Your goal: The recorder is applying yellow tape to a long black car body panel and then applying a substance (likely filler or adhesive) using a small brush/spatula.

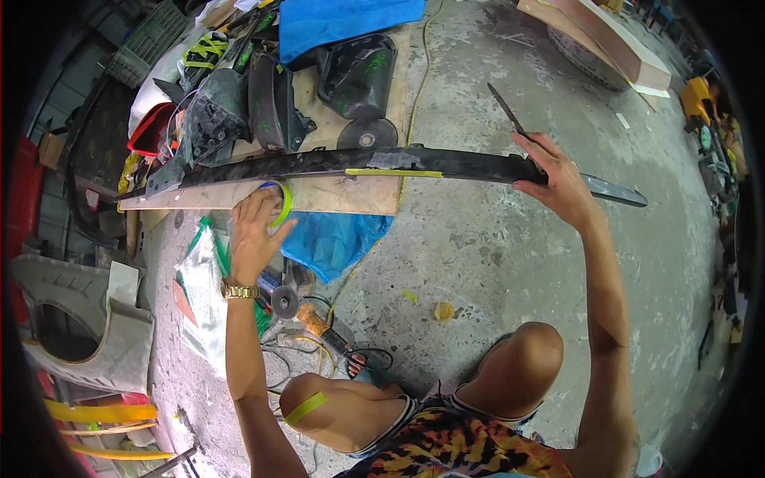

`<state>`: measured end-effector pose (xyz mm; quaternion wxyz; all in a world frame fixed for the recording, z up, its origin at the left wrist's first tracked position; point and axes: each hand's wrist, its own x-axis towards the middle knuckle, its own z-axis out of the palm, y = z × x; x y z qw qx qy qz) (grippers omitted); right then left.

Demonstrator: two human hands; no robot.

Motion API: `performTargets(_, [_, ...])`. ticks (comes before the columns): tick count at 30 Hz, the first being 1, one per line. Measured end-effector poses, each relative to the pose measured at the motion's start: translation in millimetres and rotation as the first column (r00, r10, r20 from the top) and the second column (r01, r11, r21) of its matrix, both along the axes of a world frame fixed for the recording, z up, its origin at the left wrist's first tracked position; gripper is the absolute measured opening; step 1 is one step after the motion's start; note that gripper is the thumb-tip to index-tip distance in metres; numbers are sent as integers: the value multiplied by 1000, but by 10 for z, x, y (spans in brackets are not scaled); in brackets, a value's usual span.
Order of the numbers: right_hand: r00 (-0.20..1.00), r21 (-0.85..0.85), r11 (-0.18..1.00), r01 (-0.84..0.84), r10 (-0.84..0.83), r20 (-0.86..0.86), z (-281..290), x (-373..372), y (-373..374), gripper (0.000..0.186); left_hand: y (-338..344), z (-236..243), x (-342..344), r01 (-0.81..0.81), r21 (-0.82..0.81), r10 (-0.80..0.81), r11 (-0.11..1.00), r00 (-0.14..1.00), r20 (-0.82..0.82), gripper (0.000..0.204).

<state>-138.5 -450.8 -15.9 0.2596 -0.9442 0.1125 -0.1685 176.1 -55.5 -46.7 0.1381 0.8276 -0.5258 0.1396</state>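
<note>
A long black trim strip (474, 166) lies crosswise in front of me, with a grey patch and a length of yellow-green tape (394, 172) along its near edge. My right hand (562, 179) is closed round the strip toward its right end. From the same hand a thin dark blade (504, 107) points up and to the left; its handle is hidden. Below the strip, my left hand (256, 231) is closed on a roll of yellow-green tape (283, 203), the fingers at its left side and the thumb below.
Under the strip is a wooden board (343, 195) with black plastic parts (357, 76) and a grinding disc (367, 137). Blue plastic sheet (339, 239) sticks out nearer me. An angle grinder (323, 325) with its cord lies on the concrete floor. A grey fender (88, 319) stands at left.
</note>
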Motion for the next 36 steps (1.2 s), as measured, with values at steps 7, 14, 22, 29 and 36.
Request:
performTargets(7, [999, 2, 999, -32, 32, 28, 11, 12, 18, 75, 12, -37, -4, -11, -25, 11, 1000, 999, 37, 36])
performTargets(14, [999, 51, 998, -27, 28, -22, 26, -18, -51, 70, -137, -37, -202, 139, 26, -138, 990, 990, -41, 37])
performTargets(22, [999, 33, 999, -28, 27, 19, -52, -39, -103, 71, -162, -1, -243, 115, -10, -116, 993, 993, -36, 48])
performTargets(29, [1000, 61, 998, -5, 4, 21, -79, -16, -72, 71, -553, 178, -350, 118, -190, -108, 975, 992, 62, 59])
performTargets(36, [997, 82, 997, -6, -1, 77, -6, -33, -26, 62, -989, -85, -349, 73, -200, -65, 977, 997, 47, 59])
